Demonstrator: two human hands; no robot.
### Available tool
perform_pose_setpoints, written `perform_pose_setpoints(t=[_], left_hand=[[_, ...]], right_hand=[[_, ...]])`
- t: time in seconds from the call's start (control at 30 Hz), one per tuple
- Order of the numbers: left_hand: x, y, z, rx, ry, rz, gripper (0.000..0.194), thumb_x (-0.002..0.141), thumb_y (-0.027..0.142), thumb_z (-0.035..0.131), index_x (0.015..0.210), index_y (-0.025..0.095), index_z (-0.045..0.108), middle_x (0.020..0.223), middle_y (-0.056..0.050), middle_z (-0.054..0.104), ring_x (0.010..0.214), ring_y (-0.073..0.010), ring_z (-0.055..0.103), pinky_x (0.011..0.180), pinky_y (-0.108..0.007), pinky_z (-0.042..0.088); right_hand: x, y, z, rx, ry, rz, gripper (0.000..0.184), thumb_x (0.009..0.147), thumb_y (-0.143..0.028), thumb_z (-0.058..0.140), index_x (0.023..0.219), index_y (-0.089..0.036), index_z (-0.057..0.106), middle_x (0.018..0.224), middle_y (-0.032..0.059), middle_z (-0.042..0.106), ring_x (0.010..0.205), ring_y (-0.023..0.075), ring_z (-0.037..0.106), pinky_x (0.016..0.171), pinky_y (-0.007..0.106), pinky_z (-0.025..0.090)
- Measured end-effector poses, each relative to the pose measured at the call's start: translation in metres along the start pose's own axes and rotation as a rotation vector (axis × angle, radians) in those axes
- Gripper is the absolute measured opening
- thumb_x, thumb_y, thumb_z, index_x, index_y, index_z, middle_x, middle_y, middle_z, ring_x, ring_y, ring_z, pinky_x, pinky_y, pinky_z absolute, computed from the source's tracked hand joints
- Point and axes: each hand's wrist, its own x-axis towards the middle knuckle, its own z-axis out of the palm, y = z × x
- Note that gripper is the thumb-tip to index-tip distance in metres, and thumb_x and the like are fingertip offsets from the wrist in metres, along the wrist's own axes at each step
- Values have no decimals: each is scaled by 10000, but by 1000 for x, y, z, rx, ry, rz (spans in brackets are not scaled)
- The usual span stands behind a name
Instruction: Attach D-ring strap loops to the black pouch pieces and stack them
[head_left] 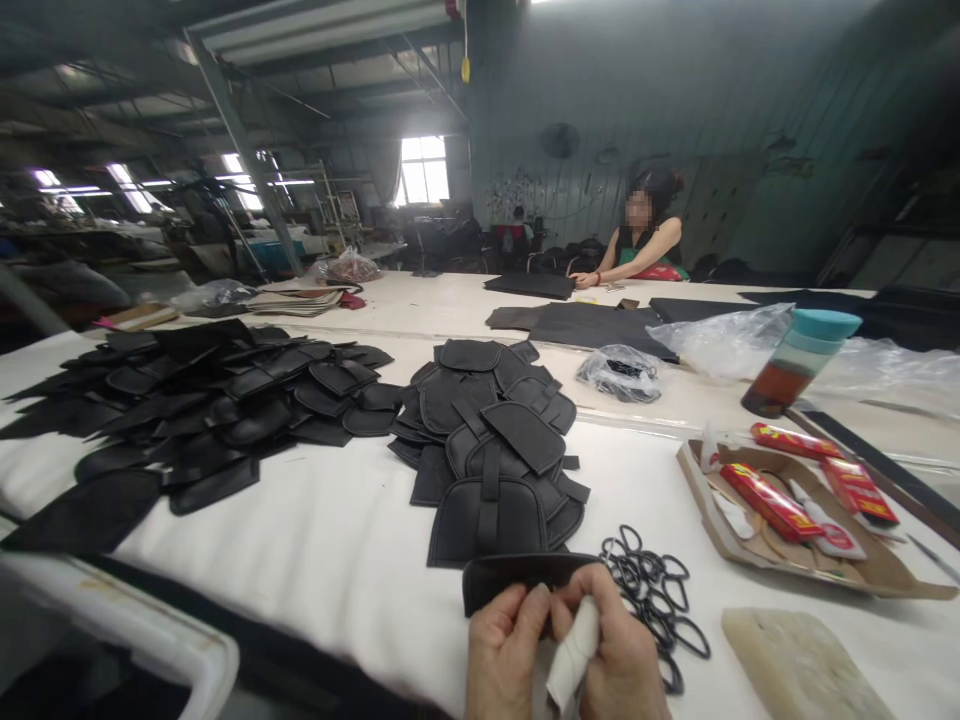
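At the table's near edge, my left hand (504,645) is closed, its thumb and fingers pinching the lower edge of a black leather-like flap (517,576). My right hand (619,650) is closed on the same flap, fingertips close to the left thumb. A white, wrapped-looking piece (574,652) sticks out of the right hand's grip; I cannot make out what it is. The fingers hide what lies between them. Just beyond the flap is a pile of similar black pieces (491,515), the nearest with a strap. Right of my hands lie several black rings (660,590).
A larger heap of black pieces (210,400) covers the left. At right are a cardboard tray (720,540) with red boxes and white glue bottles, a pale block (802,665) and a teal-lidded bottle (799,365). Across the table, another person (649,240) leans over black sheets.
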Motion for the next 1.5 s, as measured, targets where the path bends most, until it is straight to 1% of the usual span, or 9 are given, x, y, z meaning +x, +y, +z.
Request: perform_pose_setpoints(t=[0.2, 0.3, 0.37, 0.43, 0.57, 0.67, 0.83, 1.3, 1.5], left_hand=[[-12, 25, -6, 20, -132, -56, 322, 754, 428, 653, 633, 131, 631, 581, -7, 601, 565, -113, 529, 567, -206, 413], [-17, 30, -8, -42, -195, -109, 304, 799, 396, 613, 693, 115, 663, 618, -43, 653, 591, -134, 581, 641, -243, 458], [-21, 32, -9, -91, -214, -164, 298, 802, 382, 611, 695, 109, 665, 616, -57, 665, 573, -142, 598, 638, -261, 474], [-24, 35, -10, -135, -220, -224, 271, 786, 361, 633, 694, 108, 662, 616, -61, 673, 548, -146, 609, 613, -267, 486], [-28, 43, -10, -202, -201, -338, 230, 734, 329, 692, 712, 102, 664, 595, -53, 674, 512, -142, 621, 566, -256, 497], [-29, 48, -9, -223, -212, -373, 232, 725, 323, 701, 726, 94, 667, 591, -49, 673, 513, -140, 628, 573, -259, 510], [-31, 53, -8, -185, -204, -368, 231, 724, 323, 703, 722, 98, 650, 595, -50, 680, 524, -149, 642, 588, -268, 519], [-30, 47, -3, -163, -131, -375, 256, 707, 348, 710, 759, 112, 625, 653, -81, 707, 567, -179, 661, 601, -286, 510], [-27, 44, -3, -163, -108, -292, 231, 701, 317, 713, 735, 93, 669, 730, -77, 704, 647, -168, 642, 671, -304, 511]], right_hand=[[-10, -7, -21, -61, -100, -192, 134, 891, -260, 481, 759, -235, 491, 587, -34, 617, 459, 120, 577, 456, 195, 425], [-10, -11, -38, -133, 78, -350, 38, 860, -194, 538, 877, -227, 530, 848, 50, 687, 697, 169, 651, 627, 251, 484], [-5, -11, -46, -181, 168, -425, 141, 817, -168, 600, 908, -228, 511, 1047, 105, 662, 912, 225, 627, 786, 341, 467], [2, -10, -51, -135, 109, -371, 165, 813, -168, 606, 893, -238, 479, 1094, 101, 649, 994, 240, 598, 838, 381, 442], [17, -7, -51, 162, -127, -64, 139, 849, -235, 575, 830, -253, 439, 930, 13, 686, 794, 165, 624, 708, 295, 465], [24, -8, -48, 297, -139, 39, 180, 820, -258, 616, 780, -246, 441, 835, -27, 667, 707, 131, 569, 654, 253, 433], [32, -13, -47, 430, -194, 83, 192, 790, -250, 644, 768, -236, 455, 810, -41, 653, 709, 120, 542, 668, 243, 413], [35, -8, -47, 505, -250, 129, 181, 783, -238, 641, 773, -227, 460, 806, -26, 649, 707, 127, 538, 667, 261, 413], [37, -5, -46, 529, -256, 150, 194, 779, -262, 655, 771, -223, 465, 806, -29, 643, 703, 127, 527, 662, 262, 397]])
